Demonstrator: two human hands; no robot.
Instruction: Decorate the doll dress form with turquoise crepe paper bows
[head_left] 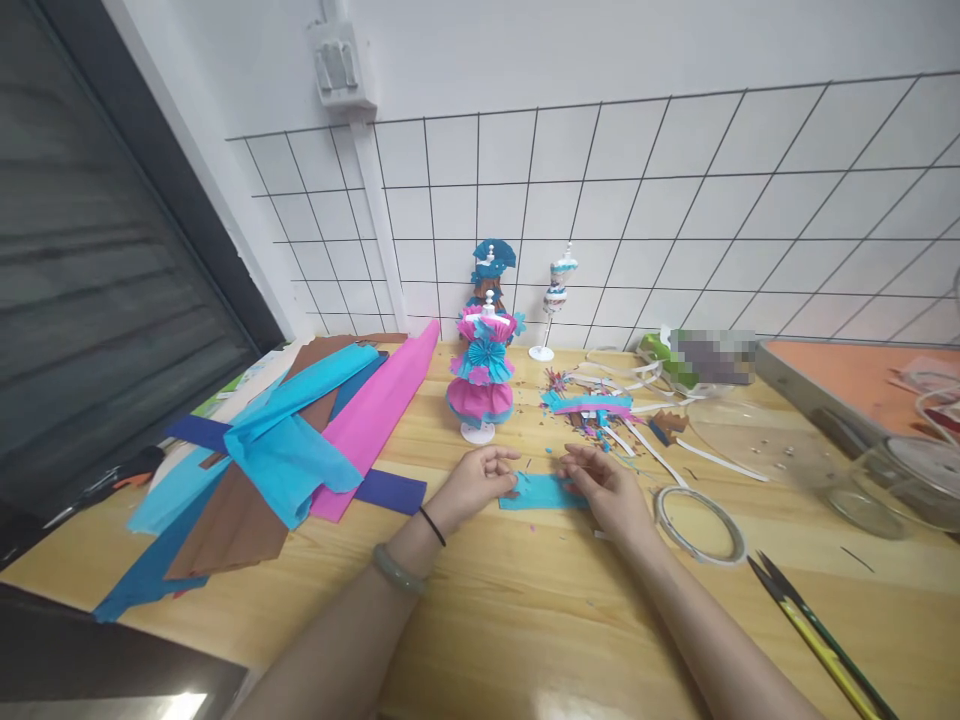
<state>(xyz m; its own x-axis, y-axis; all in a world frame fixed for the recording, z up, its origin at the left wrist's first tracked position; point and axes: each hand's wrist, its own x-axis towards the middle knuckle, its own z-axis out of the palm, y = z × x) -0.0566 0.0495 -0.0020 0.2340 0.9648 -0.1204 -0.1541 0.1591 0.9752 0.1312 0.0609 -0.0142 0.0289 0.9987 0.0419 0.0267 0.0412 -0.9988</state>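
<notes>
A short strip of light blue crepe paper (544,492) lies on the table in front of me, between my hands. My left hand (480,487) has its fingers curled and its thumb at the strip's left end. At the right end, my right hand (606,487) pinches with bent fingers and covers that part of the paper. Just behind stands a small dress form (484,365) clothed in pink and blue crepe paper. Two more little dress forms are at the wall, one in dark blue and brown (493,262), one mostly white (555,290).
Crepe paper sheets (292,440) are heaped on the left, by black-handled scissors (124,472). Paper scraps (592,405) and white strips lie at right. Nearer are a tape roll (701,524), open scissors or long tweezers (814,630), a clear container (900,485) and an orange-lined tray (862,385).
</notes>
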